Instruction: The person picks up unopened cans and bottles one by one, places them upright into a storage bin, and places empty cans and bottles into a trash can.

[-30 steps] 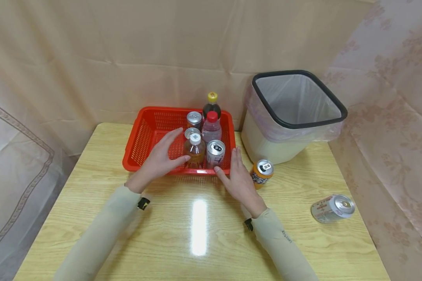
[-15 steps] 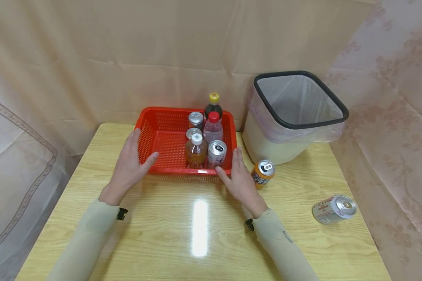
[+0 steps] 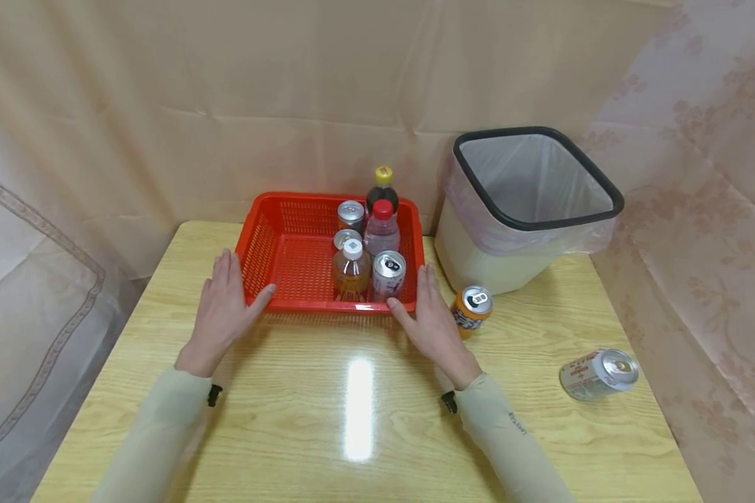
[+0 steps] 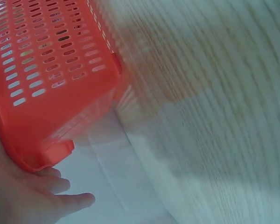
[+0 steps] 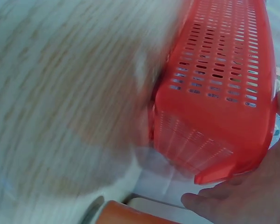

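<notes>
A red plastic basket (image 3: 302, 305) sits on the wooden table, both hands at its front corners. My left hand (image 3: 219, 311) holds the left corner, thumb over the front rim and fingers along the outer side. My right hand (image 3: 437, 325) holds the right corner the same way. In the wrist views, fingers of the left hand (image 4: 32, 198) and right hand (image 5: 242, 198) show beneath the rim. Inside the basket's right half stand a white-capped bottle (image 3: 351, 272), a red-capped bottle (image 3: 382, 234), a yellow-capped dark bottle (image 3: 382, 192) and several cans, including a white can (image 3: 388, 276).
An orange can (image 3: 470, 311) stands close beside my right hand. A silver-white can (image 3: 598, 375) is near the table's right edge. Behind them stands a cream bin (image 3: 478, 258) with a black rim and a plastic liner. Beige cloth (image 3: 289, 105) hangs behind the table (image 3: 277, 433).
My left hand has moved left from beside the white-capped bottle to the basket's front left corner. My right hand has stayed at the right corner, and the basket has hardly moved.
</notes>
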The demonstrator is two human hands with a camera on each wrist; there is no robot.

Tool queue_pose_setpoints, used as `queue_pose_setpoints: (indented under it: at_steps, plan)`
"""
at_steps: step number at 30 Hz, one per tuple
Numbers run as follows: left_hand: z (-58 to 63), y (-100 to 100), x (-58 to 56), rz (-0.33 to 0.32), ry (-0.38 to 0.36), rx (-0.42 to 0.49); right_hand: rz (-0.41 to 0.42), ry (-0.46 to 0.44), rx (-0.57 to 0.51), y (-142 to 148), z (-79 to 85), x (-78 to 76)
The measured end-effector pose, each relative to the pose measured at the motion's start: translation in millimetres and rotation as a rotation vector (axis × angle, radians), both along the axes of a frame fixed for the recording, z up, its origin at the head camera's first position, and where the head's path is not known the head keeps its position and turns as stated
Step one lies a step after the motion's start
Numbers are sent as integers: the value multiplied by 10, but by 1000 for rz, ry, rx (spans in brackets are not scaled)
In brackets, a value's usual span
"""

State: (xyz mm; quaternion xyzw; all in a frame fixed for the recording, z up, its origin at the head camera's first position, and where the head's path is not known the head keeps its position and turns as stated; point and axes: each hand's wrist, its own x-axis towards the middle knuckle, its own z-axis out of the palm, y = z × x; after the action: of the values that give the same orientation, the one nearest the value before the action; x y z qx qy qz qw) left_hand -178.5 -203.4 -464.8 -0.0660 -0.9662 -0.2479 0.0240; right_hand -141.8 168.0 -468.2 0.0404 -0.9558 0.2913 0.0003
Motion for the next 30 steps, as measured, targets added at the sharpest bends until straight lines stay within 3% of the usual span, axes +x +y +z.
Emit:
queue_pose_setpoints:
  at_steps: [5,10,15,25,27,30]
  plan:
    - [-20,31,-6,3,-3,-4,22,41,8,59,108,120]
    - [-29,30,-9,13,-8,5,63,144,5,185,404,400]
    - [-24,21,-11,7,-2,8,51,254,13,464,675,665]
    - [-20,4,-4,-1,11,13,-123,582,-33,1208,900,1001]
    - [-22,9,-7,2,12,16,-170,590,-54,1366,895,1047]
    - [-32,14,-11,2,11,17,-247,522,-75,1603,850,1119]
